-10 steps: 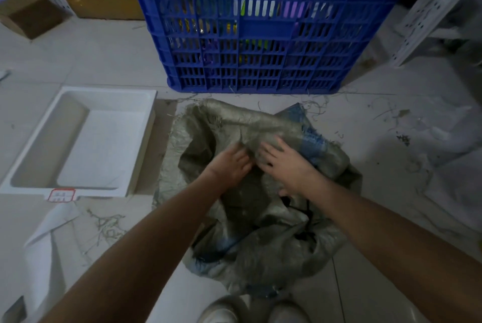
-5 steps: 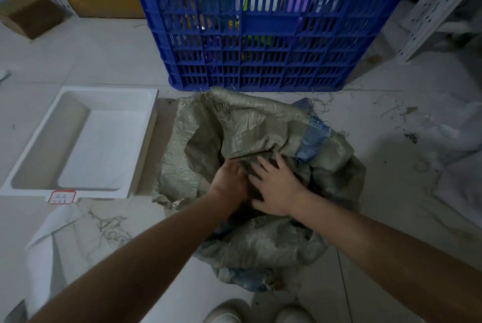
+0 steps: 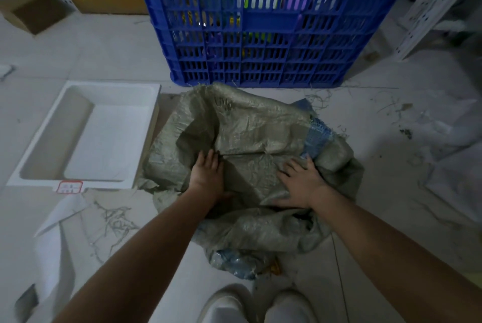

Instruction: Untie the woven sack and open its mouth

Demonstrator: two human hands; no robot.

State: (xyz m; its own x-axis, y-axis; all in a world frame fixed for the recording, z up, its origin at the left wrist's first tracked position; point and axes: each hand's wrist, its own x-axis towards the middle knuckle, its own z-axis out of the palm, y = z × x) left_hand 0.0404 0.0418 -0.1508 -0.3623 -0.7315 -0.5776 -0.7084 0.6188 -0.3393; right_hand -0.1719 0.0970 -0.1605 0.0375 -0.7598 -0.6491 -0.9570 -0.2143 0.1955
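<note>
The blue crate (image 3: 260,35) stood just behind the woven sack (image 3: 250,134), which lay crumpled on the floor before my shoes (image 3: 258,307); my left hand (image 3: 207,174) and right hand (image 3: 300,184) pressed flat on its cloth, fingers spread, gripping nothing

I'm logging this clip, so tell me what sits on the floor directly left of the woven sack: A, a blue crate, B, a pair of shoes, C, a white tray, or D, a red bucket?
C: the white tray lies on the floor just left of the woven sack, while the blue crate stands beyond it.
</note>
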